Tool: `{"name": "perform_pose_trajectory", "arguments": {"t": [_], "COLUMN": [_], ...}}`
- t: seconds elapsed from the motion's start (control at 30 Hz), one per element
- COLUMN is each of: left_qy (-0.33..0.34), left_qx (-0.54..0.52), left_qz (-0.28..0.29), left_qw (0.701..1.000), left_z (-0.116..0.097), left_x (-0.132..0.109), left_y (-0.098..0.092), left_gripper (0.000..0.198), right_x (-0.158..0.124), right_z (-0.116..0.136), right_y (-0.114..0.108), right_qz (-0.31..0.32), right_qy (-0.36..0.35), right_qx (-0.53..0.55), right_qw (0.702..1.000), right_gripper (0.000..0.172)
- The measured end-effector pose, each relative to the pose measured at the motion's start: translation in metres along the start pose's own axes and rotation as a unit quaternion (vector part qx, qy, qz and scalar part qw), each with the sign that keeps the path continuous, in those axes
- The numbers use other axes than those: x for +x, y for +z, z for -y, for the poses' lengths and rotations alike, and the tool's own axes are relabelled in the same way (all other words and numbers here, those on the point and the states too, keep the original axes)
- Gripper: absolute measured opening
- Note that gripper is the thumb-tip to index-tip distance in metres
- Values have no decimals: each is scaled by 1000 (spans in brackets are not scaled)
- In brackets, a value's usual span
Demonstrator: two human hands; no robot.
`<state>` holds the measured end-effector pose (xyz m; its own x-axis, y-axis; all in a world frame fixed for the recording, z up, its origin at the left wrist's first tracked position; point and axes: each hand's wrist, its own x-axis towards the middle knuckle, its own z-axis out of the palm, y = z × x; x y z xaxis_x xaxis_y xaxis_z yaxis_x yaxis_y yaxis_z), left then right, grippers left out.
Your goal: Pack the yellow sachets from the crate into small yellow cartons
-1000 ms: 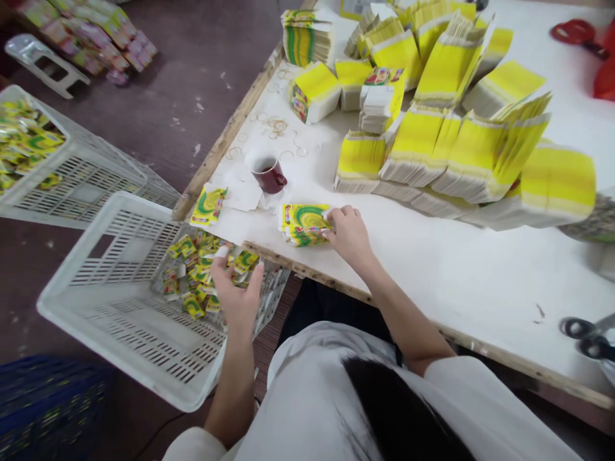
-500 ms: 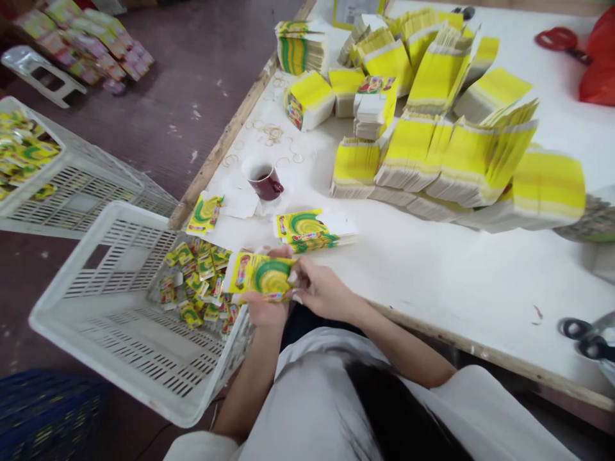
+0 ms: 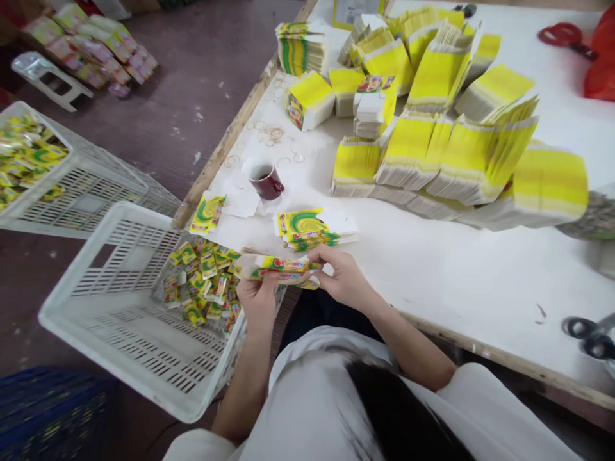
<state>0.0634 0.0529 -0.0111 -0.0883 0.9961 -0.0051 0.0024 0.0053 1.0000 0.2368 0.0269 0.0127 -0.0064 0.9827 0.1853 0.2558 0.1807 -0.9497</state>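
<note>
Just above the table's front edge, my left hand (image 3: pixel 259 298) grips a yellow and green printed carton (image 3: pixel 284 263), thumb along its near side. The carton lies lengthwise with its narrow side facing up and a pale flap at the left end. At its right end, the fingers of my right hand (image 3: pixel 342 280) are closed on the edge. Behind it lies a pile of flat cartons (image 3: pixel 302 225) of the same print. One more flat carton (image 3: pixel 207 214) rests at the table's left corner. Several small yellow packs (image 3: pixel 204 275) lie inside the white plastic crate (image 3: pixel 129 378) below my left hand.
A dark red mug (image 3: pixel 268 184) stands behind the flat cartons, near scattered rubber bands (image 3: pixel 273 133). Bundled yellow cartons (image 3: pixel 408 147) fill the table's back. Black-handled scissors (image 3: pixel 583 330) and red-handled scissors (image 3: pixel 560 35) lie at the right. Another crate (image 3: pixel 86 186) holds packs.
The carton has turned in my hands, from its broad printed face to its narrow side. My right hand has shifted slightly right and up; my left hand still holds on.
</note>
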Motion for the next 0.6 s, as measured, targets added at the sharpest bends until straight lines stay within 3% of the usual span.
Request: {"name": "perform_pose_trajectory", "arguments": {"t": [0.1,0.23,0.33,0.37,0.43,0.53,0.6], "left_qy": [5,26,21,10,2,29,65], "left_qx": [13,-9,130,183,247,273,286], "left_qz": [76,253,361,373,355,286,259], "left_qw": [997,967,923,910,902,918,920], "left_z": [-6,-26,-35,-35,-33,-26,-21], "left_x": [10,31,31,28,17,2,-4], "left_y": [-19,-42,-40,-35,-23,-7,-3], "left_gripper": [38,88,100,96,83,74,76], "right_x": [0,-1,-4,-5,-7,-8,-7], "right_z": [-6,-7,-2,-1,-1,-5,-9], "right_y": [-14,-26,-22,-19,-10,3,10], "right_qz": [-25,-4,60,59,0,-128,-110], "right_qy": [-34,-100,-155,-163,-141,-26,53], "right_qx": [-19,-157,-212,-210,-186,-78,58], "right_qw": [999,982,963,962,972,988,991], "right_gripper": [19,24,27,26,22,57,64]}}
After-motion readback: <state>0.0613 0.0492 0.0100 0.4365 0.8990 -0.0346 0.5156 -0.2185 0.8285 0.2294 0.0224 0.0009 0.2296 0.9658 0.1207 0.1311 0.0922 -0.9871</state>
